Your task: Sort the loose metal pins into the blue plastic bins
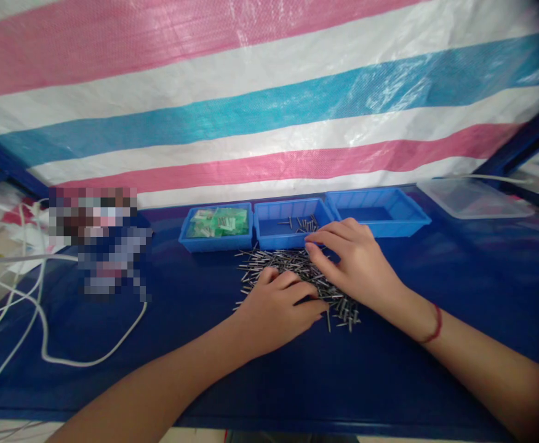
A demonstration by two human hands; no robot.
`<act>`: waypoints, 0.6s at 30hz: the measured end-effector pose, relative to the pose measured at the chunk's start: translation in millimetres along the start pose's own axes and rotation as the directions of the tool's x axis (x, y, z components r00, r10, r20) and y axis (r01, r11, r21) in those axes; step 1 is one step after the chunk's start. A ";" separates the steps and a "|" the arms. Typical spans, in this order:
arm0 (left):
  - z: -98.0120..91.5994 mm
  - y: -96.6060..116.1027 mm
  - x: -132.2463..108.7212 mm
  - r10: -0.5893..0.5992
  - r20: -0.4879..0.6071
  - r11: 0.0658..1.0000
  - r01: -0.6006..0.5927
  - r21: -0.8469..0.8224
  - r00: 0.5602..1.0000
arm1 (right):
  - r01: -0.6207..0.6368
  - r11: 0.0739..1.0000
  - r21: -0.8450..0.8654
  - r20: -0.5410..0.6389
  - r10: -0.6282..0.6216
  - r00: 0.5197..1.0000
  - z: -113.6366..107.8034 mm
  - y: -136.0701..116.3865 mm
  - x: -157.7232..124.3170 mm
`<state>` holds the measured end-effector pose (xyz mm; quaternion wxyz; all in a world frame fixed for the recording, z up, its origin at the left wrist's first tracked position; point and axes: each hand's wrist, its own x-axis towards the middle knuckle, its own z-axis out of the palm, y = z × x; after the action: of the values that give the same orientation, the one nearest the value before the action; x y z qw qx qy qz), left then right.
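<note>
A heap of slim metal pins that look like blind rivets (283,263) lies on the blue tabletop, in front of a row of blue bins. My left hand (281,304) rests palm down on the near side of this heap, its fingers bent but apart, touching the pins. Above the heap's right side is my right hand (352,261), beside the front wall of the middle bin (279,235). Its thumb and index fingertips come together; whatever is between them is too small to make out. Several similar pins (307,224) lie inside the middle bin.
Small green-and-white packets (218,223) fill the left bin (191,245). At right stand another blue bin (380,209) and a clear plastic lid (477,200). White cables (43,332) trail across the left side, near a blurred-out patch. A striped plastic sheet (251,117) hangs behind.
</note>
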<state>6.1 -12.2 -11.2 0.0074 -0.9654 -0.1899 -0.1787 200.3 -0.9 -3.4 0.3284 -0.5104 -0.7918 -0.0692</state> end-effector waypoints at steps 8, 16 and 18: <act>2.9 2.5 -2.2 0.063 -0.058 0.996 -0.059 0.069 0.996 | 0.020 0.999 0.045 -0.008 -0.020 1.000 0.7 -4.7 -3.1; 8.5 0.4 -2.4 0.104 -0.071 0.992 -0.098 0.084 0.992 | 0.023 0.996 0.083 0.010 -0.024 1.000 1.3 -8.0 -4.1; 7.5 0.2 -1.4 0.100 -0.086 0.994 -0.096 0.056 0.991 | 0.010 0.991 0.136 0.003 -0.010 1.000 -0.4 -9.3 -3.2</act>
<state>7.5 -12.2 -18.7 0.0497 -0.9642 -0.1463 -0.2156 193.3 -7.8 -2.9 0.3609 -0.4829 -0.7977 -0.0157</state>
